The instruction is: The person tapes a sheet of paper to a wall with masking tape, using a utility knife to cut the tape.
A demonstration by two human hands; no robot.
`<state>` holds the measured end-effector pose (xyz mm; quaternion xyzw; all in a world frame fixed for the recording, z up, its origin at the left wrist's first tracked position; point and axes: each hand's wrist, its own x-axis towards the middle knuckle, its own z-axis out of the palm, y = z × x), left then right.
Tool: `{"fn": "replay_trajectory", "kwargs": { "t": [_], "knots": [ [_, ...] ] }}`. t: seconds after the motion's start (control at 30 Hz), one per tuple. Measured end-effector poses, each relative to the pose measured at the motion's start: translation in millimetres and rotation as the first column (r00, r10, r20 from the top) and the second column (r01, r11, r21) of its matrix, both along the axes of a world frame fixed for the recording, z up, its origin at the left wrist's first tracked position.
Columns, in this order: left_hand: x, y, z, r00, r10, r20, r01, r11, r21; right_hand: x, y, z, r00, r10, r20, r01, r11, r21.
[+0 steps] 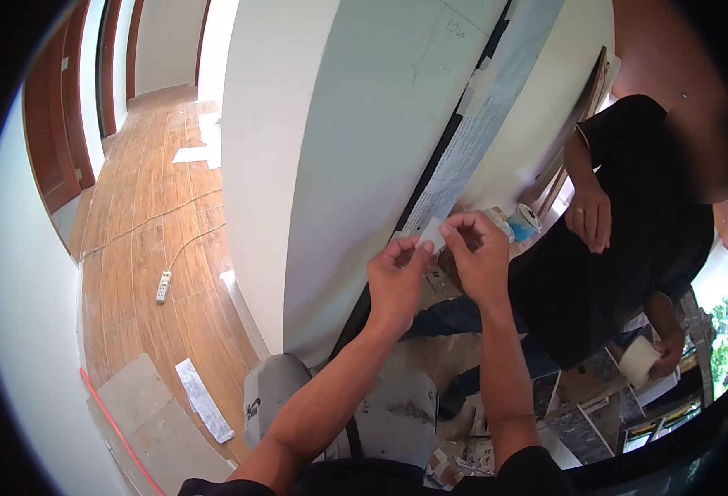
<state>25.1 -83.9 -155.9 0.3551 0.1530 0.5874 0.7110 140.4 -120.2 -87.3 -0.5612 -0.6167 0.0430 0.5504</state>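
My left hand (pixel 395 285) and my right hand (pixel 481 255) are raised in front of the wall edge, fingertips close together. Between them is a small white strip (pixel 432 236), thin and slightly translucent, pinched at both ends. Just beyond my fingers runs a black strip (pixel 434 178) along the edge of a pale green panel (pixel 372 124) with pencil marks. Beside that strip is a band of whitish film with printed text (pixel 475 124).
A person in black (pixel 620 248) crouches at the right, one hand holding a white roll (pixel 641 362). Behind them stands a white-and-blue container (pixel 525 221). On the wood floor at left lie a power strip (pixel 163 287), its cord and a printed white strip (pixel 204 401).
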Motion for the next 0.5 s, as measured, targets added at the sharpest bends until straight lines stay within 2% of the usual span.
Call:
{"fn": "replay_trajectory", "kwargs": {
  "t": [0.03,0.1,0.13,0.2,0.33,0.4,0.5],
  "knots": [
    [5,3,1,1.0,0.001,0.004,-0.001,1.0,-0.002,2,6,5,1.0,0.001,0.004,-0.001,1.0,-0.002],
    [14,9,5,0.995,0.073,0.062,-0.07,0.996,-0.047,6,16,16,0.954,0.007,0.3,-0.057,0.986,0.157],
    [18,12,9,0.995,0.074,0.072,-0.071,0.996,-0.052,10,22,23,0.951,0.01,0.31,-0.06,0.986,0.153],
    [27,19,16,0.975,0.224,0.001,-0.224,0.974,-0.034,17,33,35,0.926,0.044,0.375,-0.101,0.986,0.134],
    [40,33,27,0.957,0.29,0.024,-0.288,0.956,-0.062,20,44,53,0.862,0.009,0.507,-0.098,0.984,0.15],
    [44,36,30,0.93,0.368,-0.013,-0.368,0.926,-0.083,24,50,56,0.801,-0.065,0.595,-0.076,0.975,0.208],
    [51,36,33,0.926,0.377,0.011,-0.376,0.924,-0.072,27,52,62,0.809,-0.037,0.586,-0.107,0.972,0.209]
  ]
}}
